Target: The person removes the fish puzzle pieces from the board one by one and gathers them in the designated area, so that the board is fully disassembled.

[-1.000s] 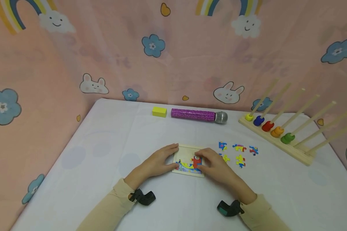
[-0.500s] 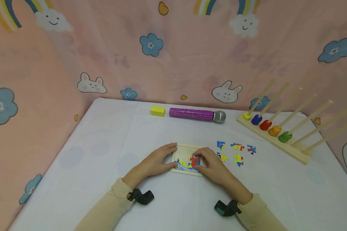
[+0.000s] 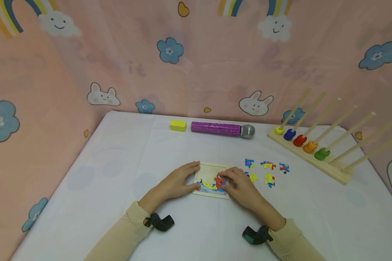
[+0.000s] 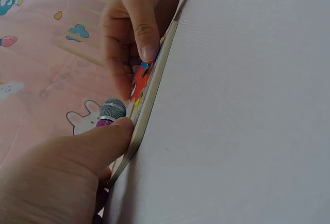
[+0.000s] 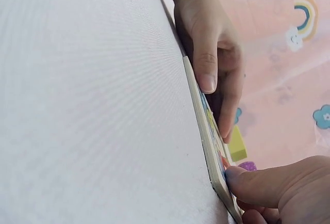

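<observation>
A small wooden jigsaw tray point(image 3: 209, 169) lies flat on the white table, with joined yellow and blue picture pieces along its near side. My left hand point(image 3: 178, 183) holds the tray's left edge, its thumb point(image 4: 121, 131) at the near corner. At the tray's right side, my right hand point(image 3: 241, 186) pinches a red puzzle piece point(image 3: 219, 179) between thumb and fingers; whether it lies flush in the tray I cannot tell. To the right are several loose puzzle pieces point(image 3: 268, 165), one partly hidden by the right hand.
A yellow block point(image 3: 178, 125) and a purple glitter microphone point(image 3: 215, 128) lie along the back of the table. At the back right stands a wooden peg rack point(image 3: 313, 159) with coloured beads and tall rods. A pink patterned cloth point(image 3: 196, 72) hangs behind.
The head view has shifted slightly, moving the whole scene a little left. Both hands keep nearly the same places on the tray and the red piece; the loose pieces lie as before.
</observation>
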Motion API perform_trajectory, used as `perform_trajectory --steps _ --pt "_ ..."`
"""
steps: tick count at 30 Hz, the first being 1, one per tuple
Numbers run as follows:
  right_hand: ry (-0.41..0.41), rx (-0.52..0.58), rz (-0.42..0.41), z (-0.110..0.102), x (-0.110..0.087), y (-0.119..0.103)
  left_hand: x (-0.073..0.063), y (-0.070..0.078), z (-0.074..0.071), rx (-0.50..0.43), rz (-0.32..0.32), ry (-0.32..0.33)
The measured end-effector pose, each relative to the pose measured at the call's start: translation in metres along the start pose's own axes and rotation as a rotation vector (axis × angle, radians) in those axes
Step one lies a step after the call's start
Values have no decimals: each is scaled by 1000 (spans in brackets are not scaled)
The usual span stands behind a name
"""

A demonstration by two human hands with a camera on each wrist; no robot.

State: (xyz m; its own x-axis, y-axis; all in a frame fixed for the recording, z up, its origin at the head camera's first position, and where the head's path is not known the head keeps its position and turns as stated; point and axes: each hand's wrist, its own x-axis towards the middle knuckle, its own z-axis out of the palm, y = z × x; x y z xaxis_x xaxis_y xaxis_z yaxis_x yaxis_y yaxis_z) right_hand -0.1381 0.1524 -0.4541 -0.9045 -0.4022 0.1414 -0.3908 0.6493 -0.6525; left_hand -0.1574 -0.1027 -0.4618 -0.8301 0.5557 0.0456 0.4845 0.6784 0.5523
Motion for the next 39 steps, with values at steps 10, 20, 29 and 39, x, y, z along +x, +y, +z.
perform_trajectory --steps 10,20,29,39 --pt "-3 19 5 -1 0 0 -1 0 1 -7 2 7" --pt "17 67 30 -15 3 1 -2 1 -1 -4 9 9" --pt "7 66 73 -30 3 8 -1 1 -1 -7 22 5" --pt "-2 21 142 -57 -15 29 0 -1 0 3 24 8"
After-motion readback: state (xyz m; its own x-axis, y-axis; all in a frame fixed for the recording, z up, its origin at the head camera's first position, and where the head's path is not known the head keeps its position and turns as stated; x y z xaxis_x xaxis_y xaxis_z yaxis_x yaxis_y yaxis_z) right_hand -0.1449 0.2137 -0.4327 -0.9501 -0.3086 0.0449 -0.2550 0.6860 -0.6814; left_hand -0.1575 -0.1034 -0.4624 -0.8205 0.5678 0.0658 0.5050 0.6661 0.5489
